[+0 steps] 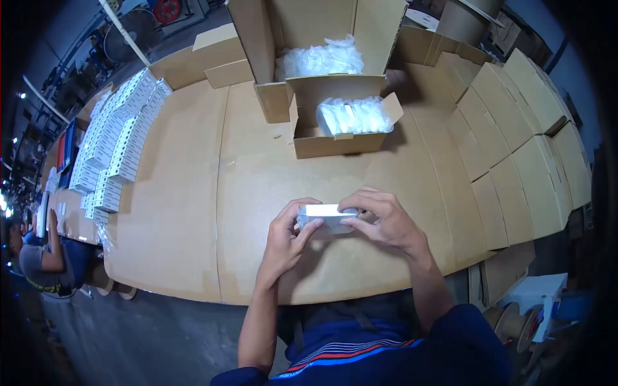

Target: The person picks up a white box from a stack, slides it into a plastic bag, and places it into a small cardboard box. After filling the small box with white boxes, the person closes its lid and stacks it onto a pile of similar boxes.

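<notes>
Above the front part of the cardboard-covered table, a small white box is held between both hands. My left hand grips its left end, with thumb and fingers closed on it. At the right end, my right hand pinches the box near its top edge. Behind the hands stands an open brown carton with plastic-wrapped white items inside.
A larger open carton holding clear plastic bags stands behind. Stacked white boxes line the left side, closed brown cartons the right. A person sits at the far left; spools lie lower right.
</notes>
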A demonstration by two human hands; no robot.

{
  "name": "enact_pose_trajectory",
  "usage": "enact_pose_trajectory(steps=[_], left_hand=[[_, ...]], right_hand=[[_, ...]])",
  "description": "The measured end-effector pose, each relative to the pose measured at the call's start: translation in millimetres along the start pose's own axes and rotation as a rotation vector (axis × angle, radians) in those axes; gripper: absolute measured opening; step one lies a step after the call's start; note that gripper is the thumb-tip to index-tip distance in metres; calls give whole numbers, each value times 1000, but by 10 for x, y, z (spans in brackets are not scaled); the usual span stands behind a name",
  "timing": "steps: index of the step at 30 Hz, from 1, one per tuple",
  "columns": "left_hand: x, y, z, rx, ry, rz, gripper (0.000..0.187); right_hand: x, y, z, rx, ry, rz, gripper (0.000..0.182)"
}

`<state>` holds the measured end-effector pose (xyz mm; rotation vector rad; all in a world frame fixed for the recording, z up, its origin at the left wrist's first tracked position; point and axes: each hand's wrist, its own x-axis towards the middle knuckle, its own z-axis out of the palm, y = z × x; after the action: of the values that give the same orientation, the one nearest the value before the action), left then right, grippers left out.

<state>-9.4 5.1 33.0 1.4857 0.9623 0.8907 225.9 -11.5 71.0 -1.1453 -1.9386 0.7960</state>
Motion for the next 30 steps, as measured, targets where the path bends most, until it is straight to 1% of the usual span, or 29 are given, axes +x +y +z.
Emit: enact_pose_trajectory(steps=[1, 3, 4, 6, 7, 8, 9, 11, 14, 17, 18, 21, 22, 25, 28, 30], left_hand=[[39, -30, -17, 14, -13, 27, 30], [137, -80, -53, 39, -38, 81, 37], [182, -53, -39, 34, 36, 76, 41], [322, 53, -17, 28, 182, 70, 50], [396, 60, -62, 207, 194, 111, 53], [488, 54, -125, 387, 207, 154, 56], [586, 44, -182, 568, 218, 198, 58], [768, -65, -223, 678, 201, 227, 61], [965, -179, -238, 760, 168, 245, 67], [1020, -250, -275, 810, 174, 276, 72], [1026, -275, -267, 824, 180, 287, 74], [1022, -340, -269, 846, 210, 315, 78], [1016, -331, -273, 848, 207, 307, 78], [1008, -364, -269, 881, 206, 310, 79], [1000, -379, -268, 922, 200, 315, 78], [992, -343, -277, 914, 189, 304, 76]], right_hand=[[29, 14, -41, -15, -46, -3, 28], [121, 27, -131, -51, -36, -61, 27], [180, 28, -179, -67, -33, -92, 26], [346, -2, -303, -120, 97, -74, 24], [408, -12, -333, -145, 164, -62, 23], [467, 77, -289, -37, 286, 27, 19], [550, 117, -264, 79, 368, 55, 18], [773, 157, -172, 135, 563, 28, 21], [1057, 309, 21, 35, 691, -74, 22], [1260, 443, 168, -88, 765, -94, 21], [1293, 453, 199, -113, 747, -50, 21], [1324, 611, 270, -371, 696, -100, 23], [1338, 586, 294, -394, 720, -112, 21], [1325, 667, 319, -538, 709, -115, 18], [1340, 690, 359, -521, 667, -20, 18], [1345, 720, 365, -579, 646, -6, 17]])
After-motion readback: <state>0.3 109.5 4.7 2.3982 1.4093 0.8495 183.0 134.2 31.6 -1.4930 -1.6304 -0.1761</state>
